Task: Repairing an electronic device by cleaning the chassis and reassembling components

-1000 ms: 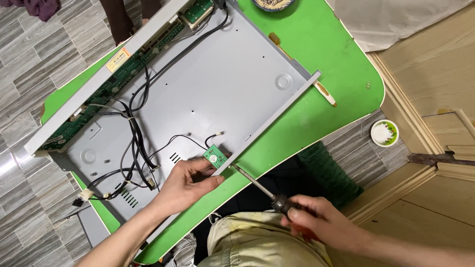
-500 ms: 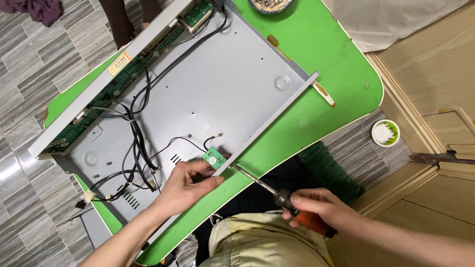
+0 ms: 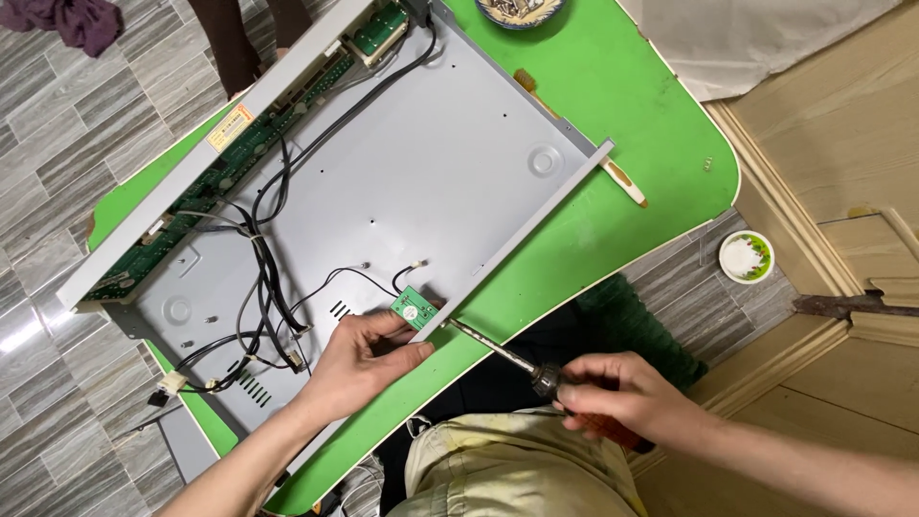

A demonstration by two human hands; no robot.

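Our left hand [image 3: 369, 359] pinches the small green circuit board [image 3: 414, 308] at the near edge of the grey metal chassis [image 3: 431, 172], fingers narrow. Our right hand [image 3: 622, 397] wraps closed around the screwdriver [image 3: 507, 356], whose shaft slants toward the board. Since before, the right hand has slid slightly outward.

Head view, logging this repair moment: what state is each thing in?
Grey metal chassis: open, lid off, wiring exposed.
Small green circuit board: pinched by left hand at chassis edge.
Screwdriver: gripped by right hand, tip at the board.
Bowl: holds small parts.
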